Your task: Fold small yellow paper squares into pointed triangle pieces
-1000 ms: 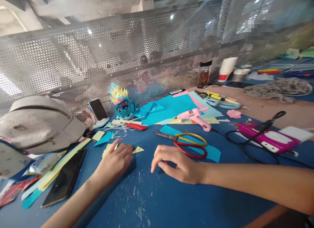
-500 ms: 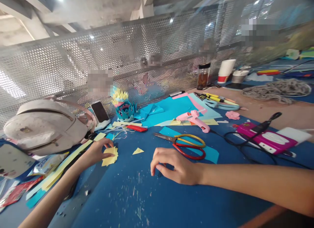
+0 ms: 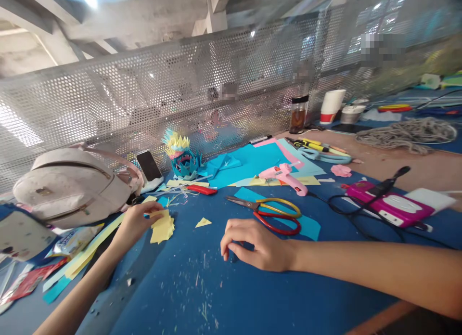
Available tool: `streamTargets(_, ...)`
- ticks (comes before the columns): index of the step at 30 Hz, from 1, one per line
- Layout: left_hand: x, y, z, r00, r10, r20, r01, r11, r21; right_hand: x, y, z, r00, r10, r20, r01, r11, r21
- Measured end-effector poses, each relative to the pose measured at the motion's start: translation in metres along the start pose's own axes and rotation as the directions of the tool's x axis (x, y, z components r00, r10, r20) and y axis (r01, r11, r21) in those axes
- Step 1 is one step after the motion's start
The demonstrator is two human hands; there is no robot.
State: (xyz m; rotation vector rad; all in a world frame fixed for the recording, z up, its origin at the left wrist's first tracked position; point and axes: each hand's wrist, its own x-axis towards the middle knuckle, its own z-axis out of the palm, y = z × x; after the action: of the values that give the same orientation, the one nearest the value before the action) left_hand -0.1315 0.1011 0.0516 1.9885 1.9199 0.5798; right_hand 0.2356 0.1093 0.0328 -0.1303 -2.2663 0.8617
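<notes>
Left hand (image 3: 139,223): fingers bent at the upper-left edge of the yellow paper (image 3: 162,230), which lies on the table (image 3: 195,296); whether they grip it, I cannot tell. Right hand (image 3: 262,246): loosely curled, thumb parted from forefinger, just beside the scissors (image 3: 257,205).

Passage between yellow papers (image 3: 162,228) and scissors (image 3: 255,205), red cutter (image 3: 202,189) beyond as obstacle.

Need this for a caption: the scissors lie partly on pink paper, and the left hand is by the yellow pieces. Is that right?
Not pink: the head view shows the scissors partly on blue paper. The left hand is by the yellow pieces.
</notes>
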Motion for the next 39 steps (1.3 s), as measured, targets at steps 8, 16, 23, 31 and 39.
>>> streamTargets(8,-0.026,0.072,0.019,0.994,0.092,0.052,-0.059,0.890,-0.452,0.000,0.001,0.001,0.989,0.143,-0.046,-0.143,0.990,0.006)
streamTargets(16,-0.060,0.122,0.073,0.985,0.125,0.118,-0.016,0.749,-0.663,0.000,0.005,0.002,0.941,0.339,-0.007,-0.338,0.939,0.054)
streamTargets(23,-0.077,0.128,0.089,0.967,0.111,0.231,0.080,0.726,-0.683,0.002,0.004,0.002,0.959,0.285,0.009,-0.285,0.958,0.025)
streamTargets(31,-0.081,0.128,0.095,0.975,0.047,0.215,0.094,0.795,-0.599,0.000,0.003,0.005,0.965,0.237,0.110,-0.235,0.972,-0.026)
streamTargets(39,-0.088,0.122,0.094,0.985,0.151,0.081,-0.105,0.906,-0.410,0.000,0.006,0.008,0.957,0.279,0.084,-0.283,0.958,0.045)
